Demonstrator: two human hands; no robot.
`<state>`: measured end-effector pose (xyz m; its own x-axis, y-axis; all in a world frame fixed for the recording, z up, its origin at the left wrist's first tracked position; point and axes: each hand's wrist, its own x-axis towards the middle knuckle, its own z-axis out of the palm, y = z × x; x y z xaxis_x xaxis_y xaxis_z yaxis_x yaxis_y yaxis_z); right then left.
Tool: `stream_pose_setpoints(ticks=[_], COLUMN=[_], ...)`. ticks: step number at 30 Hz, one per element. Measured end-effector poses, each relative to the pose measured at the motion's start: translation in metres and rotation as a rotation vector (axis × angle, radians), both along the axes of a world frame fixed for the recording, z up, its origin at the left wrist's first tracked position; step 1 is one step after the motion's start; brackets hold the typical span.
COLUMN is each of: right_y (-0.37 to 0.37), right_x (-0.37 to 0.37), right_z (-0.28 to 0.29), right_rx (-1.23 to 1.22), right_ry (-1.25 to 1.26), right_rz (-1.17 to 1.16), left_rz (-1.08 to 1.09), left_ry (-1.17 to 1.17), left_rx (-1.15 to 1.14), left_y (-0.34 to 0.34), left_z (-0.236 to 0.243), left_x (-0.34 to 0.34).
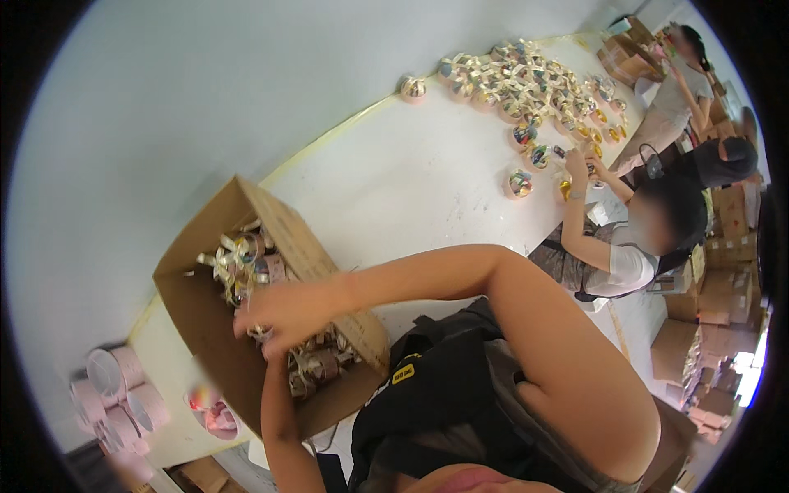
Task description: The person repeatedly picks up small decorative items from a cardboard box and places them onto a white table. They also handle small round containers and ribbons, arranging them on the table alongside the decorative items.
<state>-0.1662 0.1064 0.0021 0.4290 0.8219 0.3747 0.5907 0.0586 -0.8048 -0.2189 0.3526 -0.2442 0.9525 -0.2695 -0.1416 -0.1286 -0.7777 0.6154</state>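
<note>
An open cardboard box [193, 329] stands tilted in the view in front of me, partly filled with small pink tubs [267, 267] wrapped in clear film and tied with pale ribbons. My right hand [300, 311] reaches across into the box, with its fingers curled round a ribbon-tied tub [260, 333] that shows only in part. My left hand [277, 360] comes up from the lower edge over the near side of the box. It meets my right hand there, and its fingers are hidden.
Many wrapped tubs [526, 82] crowd the far end of the white table [394, 189]. A co-worker [608, 246] handles tubs along its right side, with other people beyond. Empty-looking pink round containers [115, 374] and a tub with pink contents [218, 417] are left of the box. Cartons [727, 287] are stacked at right.
</note>
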Motion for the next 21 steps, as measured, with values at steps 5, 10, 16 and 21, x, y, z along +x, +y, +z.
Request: stream_pose_setpoints(ticks=[5,10,16,21], right_y=[-0.262,-0.507,-0.591,-0.576], right_x=[0.098,0.133,0.227,0.248], right_z=[-0.079,-0.203,-0.273,-0.310], right_rx=[0.009,-0.537,-0.735,-0.809], right_ry=[0.009,-0.002,0.073,0.020], right_rz=[-1.084,-1.588,-1.683,-1.954], left_rz=[0.468,0.210,-0.197,-0.354], left_ry=[-0.394,-0.526,-0.214,-0.235], left_rx=[-0.241,-0.345,-0.248,-0.016], left_y=[-0.008,-0.129,-0.359,-0.505], left_z=[0.127,0.257,0.188,0.041], left_x=[0.046,0.147,0.297,0.414])
